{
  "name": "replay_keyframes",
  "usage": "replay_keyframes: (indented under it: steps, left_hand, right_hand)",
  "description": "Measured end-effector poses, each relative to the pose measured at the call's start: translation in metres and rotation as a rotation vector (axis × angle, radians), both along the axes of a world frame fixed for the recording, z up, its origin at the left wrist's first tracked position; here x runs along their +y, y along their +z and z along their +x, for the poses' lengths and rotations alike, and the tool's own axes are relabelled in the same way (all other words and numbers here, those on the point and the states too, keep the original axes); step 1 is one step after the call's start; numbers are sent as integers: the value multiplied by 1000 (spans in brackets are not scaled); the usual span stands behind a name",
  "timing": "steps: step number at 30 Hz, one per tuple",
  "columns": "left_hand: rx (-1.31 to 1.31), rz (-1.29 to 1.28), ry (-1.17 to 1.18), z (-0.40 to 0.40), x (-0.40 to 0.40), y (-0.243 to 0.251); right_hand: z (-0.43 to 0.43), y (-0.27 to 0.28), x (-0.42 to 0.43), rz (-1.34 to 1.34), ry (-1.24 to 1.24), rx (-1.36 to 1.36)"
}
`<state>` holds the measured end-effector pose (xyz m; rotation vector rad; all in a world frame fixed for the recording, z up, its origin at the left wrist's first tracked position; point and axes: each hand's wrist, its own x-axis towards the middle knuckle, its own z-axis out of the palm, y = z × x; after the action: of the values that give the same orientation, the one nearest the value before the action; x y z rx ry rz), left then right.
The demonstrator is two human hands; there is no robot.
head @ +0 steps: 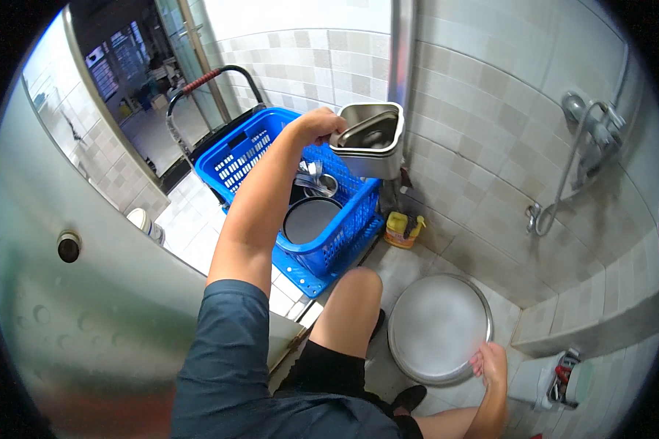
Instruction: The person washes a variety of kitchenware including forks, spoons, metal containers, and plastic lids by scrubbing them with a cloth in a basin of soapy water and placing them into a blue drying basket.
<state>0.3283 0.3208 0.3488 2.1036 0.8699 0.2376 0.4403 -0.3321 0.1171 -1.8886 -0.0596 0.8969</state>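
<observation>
My left hand [324,125] grips the rim of a stack of deep stainless steel food pans [370,163], with smaller metal pieces inside the top one. The stack is held above the right rim of a blue plastic basket [329,247]. In the basket lie a round dark pan [313,220], several forks [310,181] and a round metal container [328,184]. At the lower right, my right hand [491,365] is at the rim of a large round metal basin [490,318] with a cloudy whitish surface inside. Whether its curled fingers hold the rim is unclear.
The basket stands on a blue platform trolley [302,282] with a black handle [233,68]. A yellow jug [402,230] sits by the wall. A shower hose [563,170] hangs at right, above a white bin [538,381]. A frosted glass door [115,307] is on the left.
</observation>
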Motion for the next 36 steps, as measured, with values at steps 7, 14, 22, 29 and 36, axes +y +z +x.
replay_keyframes:
  steps: [7, 14, 22, 29, 36]
  left_hand:
    - [-60, -247, 479, -34, 105, -81]
    - [-62, -341, 764, -105, 203, -198]
    - [378, -381, 688, -157, 254, -216]
    - [804, -423, 608, -164, 277, -224]
    - [904, -319, 472, -160, 289, -269]
  right_hand:
    - [10, -27, -26, -32, -120, 97]
    - [37, -60, -40, -137, -162, 110]
    - [40, -80, -16, -162, -179, 163]
    - [39, -96, -10, -180, -214, 228]
    - [35, -81, 9, -217, -172, 190]
